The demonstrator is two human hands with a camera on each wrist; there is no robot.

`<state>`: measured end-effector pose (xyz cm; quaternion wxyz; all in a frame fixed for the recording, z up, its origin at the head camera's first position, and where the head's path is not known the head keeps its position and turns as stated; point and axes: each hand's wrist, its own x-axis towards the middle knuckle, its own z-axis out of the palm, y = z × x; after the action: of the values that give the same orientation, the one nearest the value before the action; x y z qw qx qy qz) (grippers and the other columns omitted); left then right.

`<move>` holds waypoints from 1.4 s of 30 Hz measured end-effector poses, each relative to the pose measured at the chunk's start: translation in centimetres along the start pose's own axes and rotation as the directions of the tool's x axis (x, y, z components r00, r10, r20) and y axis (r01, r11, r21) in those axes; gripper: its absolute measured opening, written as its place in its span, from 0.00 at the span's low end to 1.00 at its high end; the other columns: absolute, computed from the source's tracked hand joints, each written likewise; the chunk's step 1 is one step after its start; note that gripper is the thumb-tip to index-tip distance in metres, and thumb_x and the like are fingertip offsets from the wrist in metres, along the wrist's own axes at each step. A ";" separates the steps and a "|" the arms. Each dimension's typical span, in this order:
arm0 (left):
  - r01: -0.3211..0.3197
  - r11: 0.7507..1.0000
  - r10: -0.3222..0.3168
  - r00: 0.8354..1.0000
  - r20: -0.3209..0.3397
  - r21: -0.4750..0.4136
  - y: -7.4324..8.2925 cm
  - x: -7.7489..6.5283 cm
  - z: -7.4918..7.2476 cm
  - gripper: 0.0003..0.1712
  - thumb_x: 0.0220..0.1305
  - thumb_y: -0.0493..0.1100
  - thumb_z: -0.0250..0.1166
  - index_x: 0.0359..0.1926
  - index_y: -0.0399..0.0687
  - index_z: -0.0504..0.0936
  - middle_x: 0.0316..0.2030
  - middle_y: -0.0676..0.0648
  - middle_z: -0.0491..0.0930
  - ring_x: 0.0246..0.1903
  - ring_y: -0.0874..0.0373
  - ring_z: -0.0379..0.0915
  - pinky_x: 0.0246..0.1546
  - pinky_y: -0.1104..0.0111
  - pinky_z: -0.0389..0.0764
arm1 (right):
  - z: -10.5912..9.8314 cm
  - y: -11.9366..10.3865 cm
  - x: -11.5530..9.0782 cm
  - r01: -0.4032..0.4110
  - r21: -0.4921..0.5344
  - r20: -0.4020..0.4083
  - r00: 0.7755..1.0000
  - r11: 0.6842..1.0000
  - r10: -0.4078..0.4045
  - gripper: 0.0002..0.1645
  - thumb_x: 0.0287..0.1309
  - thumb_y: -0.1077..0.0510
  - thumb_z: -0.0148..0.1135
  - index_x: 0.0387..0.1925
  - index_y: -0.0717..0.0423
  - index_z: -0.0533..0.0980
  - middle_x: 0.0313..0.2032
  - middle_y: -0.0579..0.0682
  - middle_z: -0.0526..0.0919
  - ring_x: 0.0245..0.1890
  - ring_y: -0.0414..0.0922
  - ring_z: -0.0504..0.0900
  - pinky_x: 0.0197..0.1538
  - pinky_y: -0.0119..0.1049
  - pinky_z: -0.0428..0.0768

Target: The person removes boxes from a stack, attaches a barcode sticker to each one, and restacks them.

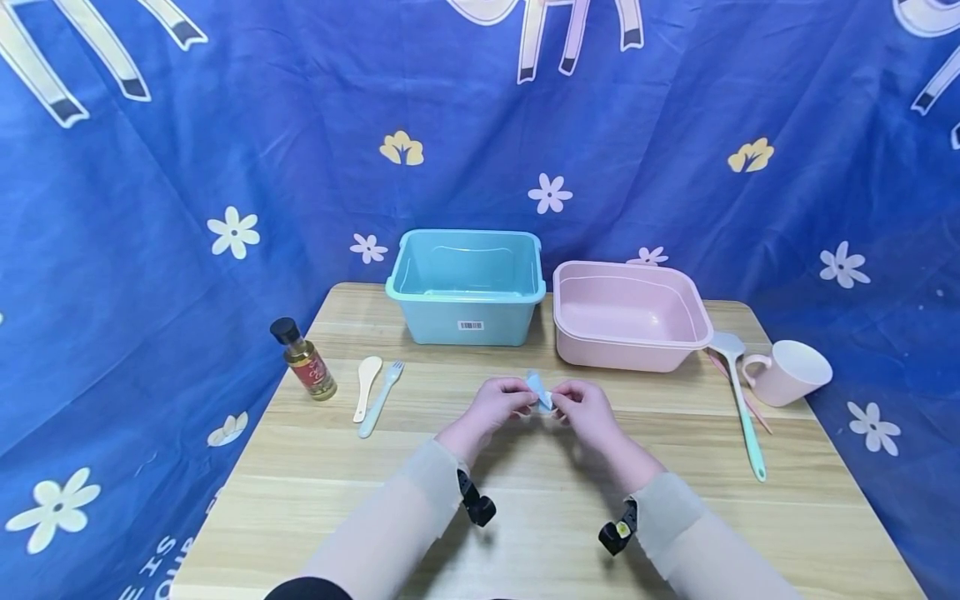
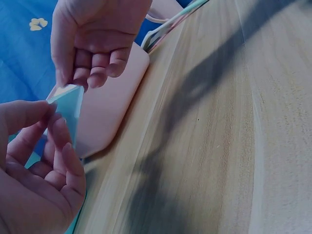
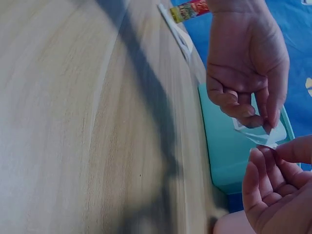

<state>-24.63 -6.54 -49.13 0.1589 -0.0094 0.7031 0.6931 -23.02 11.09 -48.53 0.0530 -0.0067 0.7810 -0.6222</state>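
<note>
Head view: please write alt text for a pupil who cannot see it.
A left hand and right hand pinch a small light-blue piece over a wooden table. Beyond are a blue bin and a pink bin; a bottle, spoon and fork are left, a spatula and mug right.

Blue piece pinched from both sides

Small and thin, light blue with white at one edge (material hard to tell), it shows a triangular face between the left hand and right hand, above the table
</note>
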 end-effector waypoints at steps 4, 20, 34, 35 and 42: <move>0.001 1.000 -0.002 1.000 -0.022 -0.002 -0.1 0.1 -0.1 0.00 0.59 0.33 0.67 0.32 0.39 0.84 0.29 0.48 0.82 0.29 0.54 0.79 0.46 0.47 0.78 | -0.4 0.2 0.1 -0.048 0.048 -0.024 0.998 0.998 0.050 0.06 0.63 0.70 0.57 0.38 0.72 0.77 0.24 0.52 0.80 0.24 0.42 0.79 0.34 0.45 0.81; -0.030 0.995 0.014 0.987 -0.161 -0.100 0.1 0.0 -0.3 0.04 0.58 0.28 0.64 0.32 0.38 0.78 0.24 0.50 0.77 0.21 0.59 0.74 0.30 0.68 0.77 | -0.9 -1.6 -0.9 -0.062 0.116 -0.022 0.998 0.991 0.065 0.08 0.63 0.72 0.55 0.39 0.79 0.74 0.24 0.53 0.80 0.24 0.42 0.78 0.29 0.33 0.78; -0.077 0.989 0.053 0.981 -0.185 -0.125 0.3 0.2 -0.9 0.10 0.58 0.24 0.62 0.40 0.20 0.75 0.27 0.45 0.78 0.19 0.59 0.71 0.24 0.71 0.76 | -1.5 0.3 0.0 -0.089 0.107 -0.069 0.993 0.990 0.096 0.07 0.63 0.70 0.56 0.40 0.73 0.76 0.26 0.52 0.80 0.24 0.41 0.79 0.32 0.39 0.81; -0.078 0.989 0.052 0.980 -0.193 -0.127 0.1 0.3 -0.9 0.10 0.58 0.24 0.62 0.40 0.20 0.75 0.26 0.46 0.78 0.19 0.59 0.71 0.25 0.71 0.76 | -1.5 0.3 -0.1 -0.090 0.108 -0.071 0.993 0.990 0.098 0.07 0.63 0.70 0.56 0.40 0.73 0.76 0.26 0.52 0.80 0.24 0.41 0.79 0.32 0.39 0.81; -0.073 0.991 0.043 0.965 -0.259 -0.109 -0.5 0.6 -1.1 0.07 0.57 0.26 0.62 0.38 0.29 0.78 0.23 0.50 0.78 0.20 0.59 0.72 0.32 0.62 0.78 | -1.9 0.2 -0.3 -0.102 0.105 -0.079 0.991 0.989 0.111 0.07 0.63 0.70 0.56 0.40 0.74 0.76 0.25 0.52 0.80 0.25 0.45 0.80 0.34 0.41 0.81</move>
<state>-25.30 -7.51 -49.78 0.0455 -0.0877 0.6758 0.7305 -22.87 12.97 -48.28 0.0533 0.0642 0.7494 -0.6568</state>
